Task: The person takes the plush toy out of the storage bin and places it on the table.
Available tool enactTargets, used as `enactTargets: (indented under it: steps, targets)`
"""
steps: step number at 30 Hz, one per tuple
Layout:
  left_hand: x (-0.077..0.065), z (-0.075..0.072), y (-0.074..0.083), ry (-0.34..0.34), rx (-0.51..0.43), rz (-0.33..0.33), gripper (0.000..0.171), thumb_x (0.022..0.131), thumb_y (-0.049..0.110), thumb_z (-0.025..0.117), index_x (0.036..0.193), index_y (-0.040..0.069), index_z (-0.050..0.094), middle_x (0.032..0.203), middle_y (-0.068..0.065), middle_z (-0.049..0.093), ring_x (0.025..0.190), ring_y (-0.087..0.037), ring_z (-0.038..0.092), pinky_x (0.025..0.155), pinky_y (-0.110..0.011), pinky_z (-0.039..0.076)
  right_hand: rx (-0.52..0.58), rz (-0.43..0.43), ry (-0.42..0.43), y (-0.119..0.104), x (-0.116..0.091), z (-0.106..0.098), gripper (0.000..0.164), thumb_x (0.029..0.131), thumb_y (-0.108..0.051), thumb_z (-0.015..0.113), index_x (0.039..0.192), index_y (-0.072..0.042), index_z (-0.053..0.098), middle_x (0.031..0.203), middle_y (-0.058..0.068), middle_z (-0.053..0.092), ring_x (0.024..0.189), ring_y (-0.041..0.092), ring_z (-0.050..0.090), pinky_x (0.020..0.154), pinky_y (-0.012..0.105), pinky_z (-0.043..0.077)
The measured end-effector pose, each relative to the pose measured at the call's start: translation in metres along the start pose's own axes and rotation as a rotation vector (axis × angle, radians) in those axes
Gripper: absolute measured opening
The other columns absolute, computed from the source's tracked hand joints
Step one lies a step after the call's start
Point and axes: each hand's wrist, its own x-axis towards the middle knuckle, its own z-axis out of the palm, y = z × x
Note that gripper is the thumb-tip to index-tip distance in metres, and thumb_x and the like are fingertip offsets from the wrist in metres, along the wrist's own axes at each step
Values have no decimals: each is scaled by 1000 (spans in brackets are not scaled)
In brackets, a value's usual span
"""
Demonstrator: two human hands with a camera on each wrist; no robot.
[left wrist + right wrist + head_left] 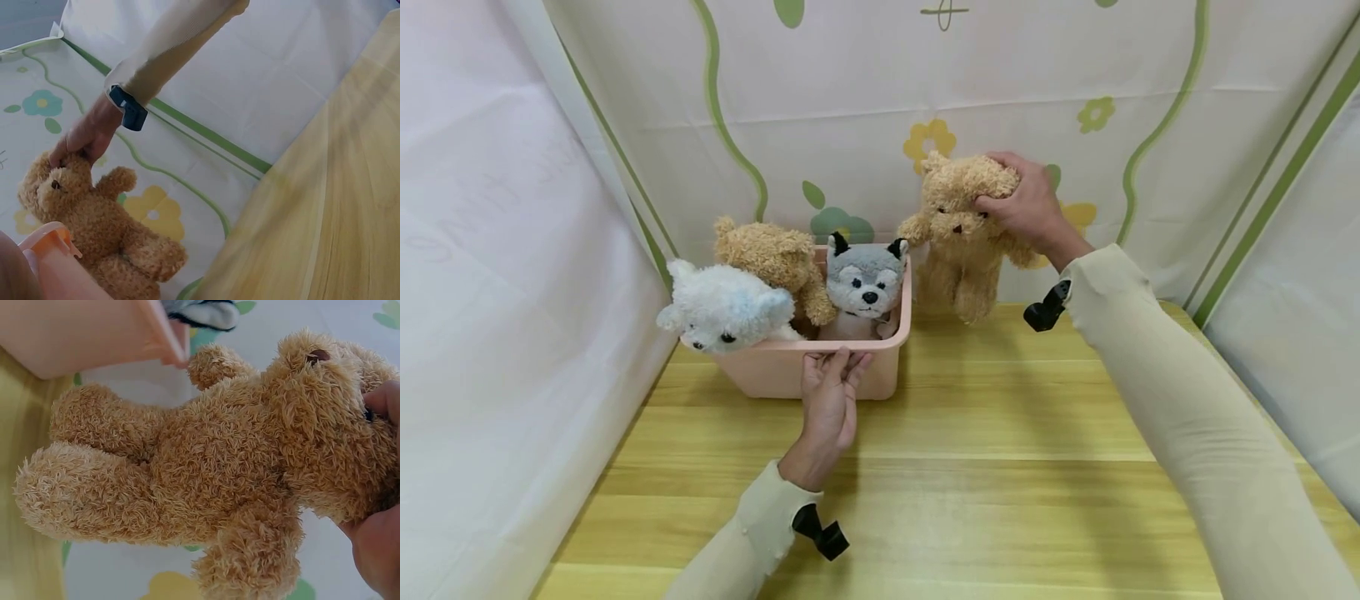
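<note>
Right of faint, illegible wall marks point(486, 202), the left hand point(829, 402) grips a pink bin point(767, 372), the right hand point(1032, 202) a tan bear point(958, 250).

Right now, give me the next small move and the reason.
I'd probably shift the held bear leftward over the pink bin: the right hand has it by the head, right of the bin, the left hand holds the front rim, and a grey plush dog sits inside.
</note>
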Motion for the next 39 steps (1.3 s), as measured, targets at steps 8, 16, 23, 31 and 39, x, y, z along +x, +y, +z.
enactTargets:
  steps: [8,16,23,31,39]
  targets:
    - [-2,1,0,-2,-13,12,14,102,3,49,111,12,44,103,-5,57,87,-15,65,86,-27,62,23,4,5,19,1,8,68,89,-16,70,151,-17,40,160,3,32,150,18,23,124,41,30]
    - [-3,1,0,-13,-17,14,14,102,2,49,111,12,44,104,-6,57,87,-15,65,87,-28,62,9,43,5,32,0,4,71,90,-18,71,152,-17,37,161,2,30,151,18,21,125,40,27]
    - [-4,0,0,-6,-12,7,14,102,1,47,110,12,44,106,-7,55,88,-15,65,89,-28,61,15,71,-96,42,-2,1,71,91,-21,72,152,-17,36,158,10,34,127,19,53,111,39,47]
    - [-6,-1,0,-16,-7,10,12,102,1,47,107,11,43,104,-6,56,88,-15,65,89,-29,61,-7,37,-169,50,-4,1,68,93,-21,69,152,-16,36,162,10,25,57,1,41,58,14,50]
    - [-7,-1,1,-12,-12,8,11,102,0,46,107,10,43,103,-6,56,88,-15,65,89,-29,61,39,45,-179,49,-4,4,63,95,-16,65,152,-17,37,159,9,33,101,13,54,61,17,48]
